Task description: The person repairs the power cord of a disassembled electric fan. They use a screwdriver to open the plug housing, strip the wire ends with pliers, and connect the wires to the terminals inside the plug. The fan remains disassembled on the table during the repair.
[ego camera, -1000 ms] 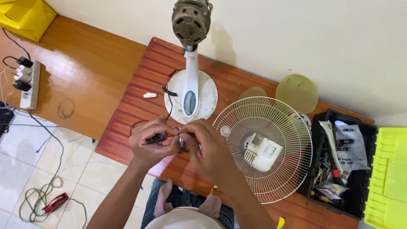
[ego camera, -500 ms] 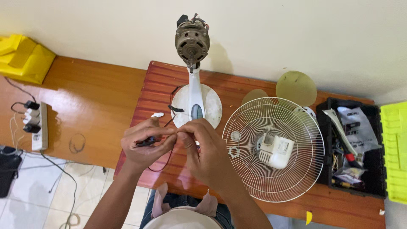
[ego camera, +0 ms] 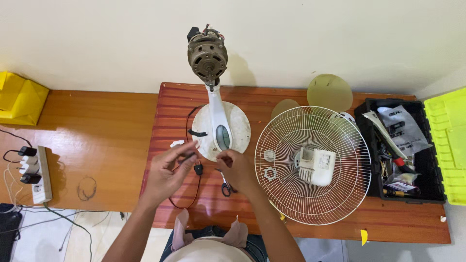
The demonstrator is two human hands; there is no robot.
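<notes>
Reddish wooden table (ego camera: 301, 94) against a cream wall; at its front edge our left hand (ego camera: 167, 174) pinches a cord (ego camera: 194, 196) (black plug dangling), right hand (ego camera: 238, 170) loosely curled.

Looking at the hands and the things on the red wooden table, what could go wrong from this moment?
The left hand and right hand handle a thin black cable with a small plug right beside the tall white fan stand with its bare brown motor; a tug might tip it. The scissors lie under the right hand and could nick it.
</notes>
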